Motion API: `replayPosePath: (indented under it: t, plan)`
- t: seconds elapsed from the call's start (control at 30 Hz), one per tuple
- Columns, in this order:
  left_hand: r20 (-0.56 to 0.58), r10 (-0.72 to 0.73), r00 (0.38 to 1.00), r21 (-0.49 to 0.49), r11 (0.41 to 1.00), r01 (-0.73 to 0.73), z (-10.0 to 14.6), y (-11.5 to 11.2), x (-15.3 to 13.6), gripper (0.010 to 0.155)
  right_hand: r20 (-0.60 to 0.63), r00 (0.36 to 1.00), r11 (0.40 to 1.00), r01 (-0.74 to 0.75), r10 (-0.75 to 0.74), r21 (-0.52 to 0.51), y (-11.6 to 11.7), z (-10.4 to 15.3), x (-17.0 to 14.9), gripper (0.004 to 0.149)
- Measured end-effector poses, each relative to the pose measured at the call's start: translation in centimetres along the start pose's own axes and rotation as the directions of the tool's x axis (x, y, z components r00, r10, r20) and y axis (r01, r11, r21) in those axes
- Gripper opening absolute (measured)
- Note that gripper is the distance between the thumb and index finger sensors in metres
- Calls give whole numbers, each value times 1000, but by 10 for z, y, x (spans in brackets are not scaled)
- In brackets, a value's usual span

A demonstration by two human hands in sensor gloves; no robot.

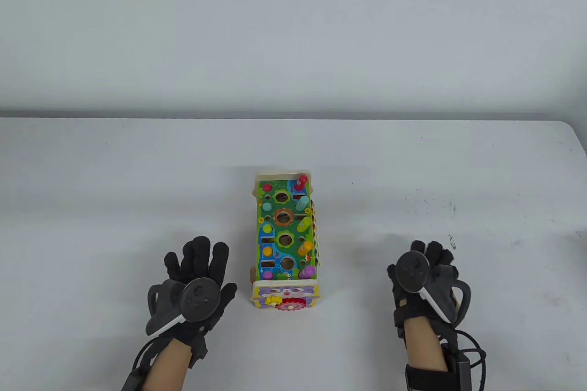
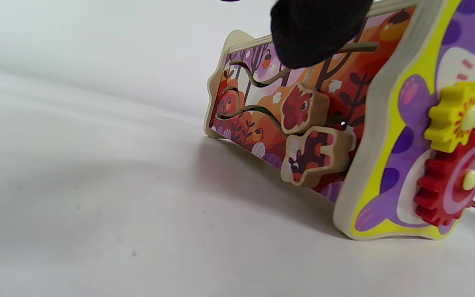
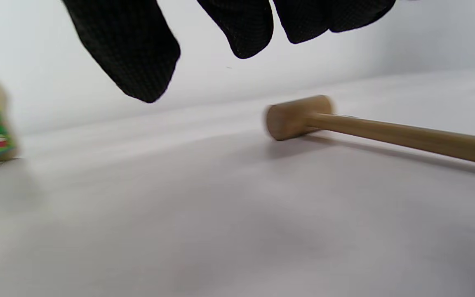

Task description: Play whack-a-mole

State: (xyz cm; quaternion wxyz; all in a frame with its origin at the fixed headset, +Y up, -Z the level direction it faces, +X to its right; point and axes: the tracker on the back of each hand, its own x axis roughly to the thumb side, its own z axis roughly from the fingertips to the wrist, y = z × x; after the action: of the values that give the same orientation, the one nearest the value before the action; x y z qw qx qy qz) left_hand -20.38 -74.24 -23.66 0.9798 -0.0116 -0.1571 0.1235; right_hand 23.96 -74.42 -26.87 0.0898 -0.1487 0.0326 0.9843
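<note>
Your right hand (image 1: 424, 274) and left hand (image 1: 197, 278) hover spread, holding nothing. The toy box (image 1: 285, 244) stands between them; the stiff, light-looking wooden mallet (image 3: 369, 128) lies on the desk (image 1: 91, 207) to its right, so grip mid-handle

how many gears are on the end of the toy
2. A yellow gear sits upper left on the toy box's purple end panel; a larger red gear meshes just below it. The far end is hidden.

Bright even light, soft shadows; right wrist view motion-blurred.
</note>
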Motion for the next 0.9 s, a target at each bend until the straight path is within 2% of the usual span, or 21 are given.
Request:
replayPosePath:
  t: [0.07,0.13,0.27,0.4,0.57,0.7,0.8,0.9]
  plan:
    - [-3,3,1000,-5,1000,-3,0,0,0,83,-109,992,995,70,-62,75,-1,-5,-20,75]
    - [-3,6,1000,-7,1000,-6,0,0,0,84,-178,974,982,159,-139,105,1,-7,-36,74]
    - [-1,6,1000,-11,1000,-6,0,0,0,84,-234,969,967,128,-75,220,11,-12,-47,71]
    - [-5,8,1000,-10,1000,-8,0,0,0,84,-215,974,972,-17,68,233,15,-15,-34,63]
    - [-9,14,1000,-17,1000,-14,0,0,-1,84,-198,970,973,-100,142,207,18,-16,-26,49]
    - [-11,15,1000,-14,1000,-15,0,0,-1,84,-167,965,965,-168,203,203,23,-17,-19,46]
    - [-10,20,1000,-10,1000,-20,0,1,-1,84,-154,972,969,-147,179,199,24,-16,-21,46]
    - [-12,27,1000,-9,1000,-27,0,1,-2,84,-124,992,989,-7,26,149,19,-14,-22,45]
